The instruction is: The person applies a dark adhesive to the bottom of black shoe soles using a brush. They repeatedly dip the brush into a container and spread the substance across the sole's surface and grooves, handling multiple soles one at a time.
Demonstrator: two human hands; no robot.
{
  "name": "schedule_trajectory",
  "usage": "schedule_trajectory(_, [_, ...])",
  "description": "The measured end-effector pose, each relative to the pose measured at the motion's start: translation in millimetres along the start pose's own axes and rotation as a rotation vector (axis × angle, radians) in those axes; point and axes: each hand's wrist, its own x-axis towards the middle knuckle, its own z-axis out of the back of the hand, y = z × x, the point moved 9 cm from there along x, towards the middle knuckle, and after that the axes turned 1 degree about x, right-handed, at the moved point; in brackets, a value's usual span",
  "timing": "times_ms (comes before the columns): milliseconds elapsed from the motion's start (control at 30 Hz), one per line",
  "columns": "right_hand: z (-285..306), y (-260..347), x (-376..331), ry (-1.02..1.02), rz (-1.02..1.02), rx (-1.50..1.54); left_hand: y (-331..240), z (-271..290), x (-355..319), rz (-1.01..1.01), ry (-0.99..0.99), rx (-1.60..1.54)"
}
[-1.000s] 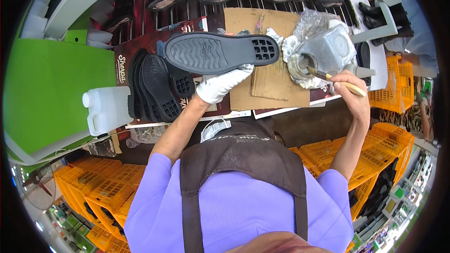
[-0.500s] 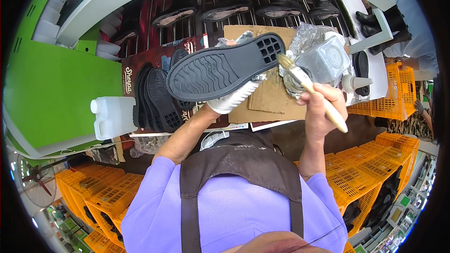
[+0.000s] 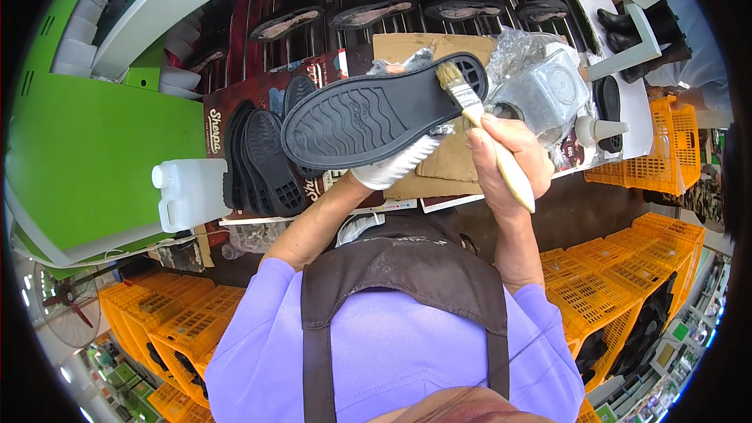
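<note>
My left hand, in a white glove, is closed around a black shoe sole from beneath. Its wavy tread faces up, with the gridded heel end pointing right. My bare right hand grips a paintbrush by its pale wooden handle. The bristles rest against the sole beside the heel grid, apparently touching it. Under the sole lies a brown cardboard sheet. Just right of the brush, a clear plastic container sits among crumpled plastic film.
More black soles stand left, beside a white jug. Black boots line the rack behind. A white nozzle cap lies right. Orange crates flank me; a green cabinet is left. A co-worker's sleeve shows far right.
My right hand has moved left, bringing the brush from the heel's right edge onto the sole beside the grid. The sole has shifted slightly right in my left hand's hold.
</note>
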Motion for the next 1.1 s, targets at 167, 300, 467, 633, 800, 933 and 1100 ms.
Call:
schedule_trajectory(167, [-11, 5, -1, 0.036, 0.018, 0.005, 1, 1, 1, 0.017, -0.064, -0.149])
schedule_trajectory(300, [-19, 8, -4, 0.044, 0.005, 0.062, 7, -5, -3, 0.0, 0.0, -0.087])
schedule_trajectory(467, [-30, 15, -6, 0.066, 0.007, 0.095, 38, -16, -12, 0.148, -0.055, -0.577])
schedule_trajectory(633, [-38, 19, -7, 0.079, -0.014, 0.126, 22, -10, -9, -0.027, -0.067, -0.688])
schedule_trajectory(800, [-48, 23, -8, 0.11, -0.031, 0.179, 48, -26, -11, 0.154, 0.029, -0.876])
schedule_trajectory(933, [-54, 28, -7, 0.127, -0.027, 0.184, 34, -28, -14, 0.007, 0.046, -0.882])
schedule_trajectory(1100, [-59, 33, -5, 0.137, -0.007, 0.198, 36, -36, -20, -0.047, 0.133, -0.711])
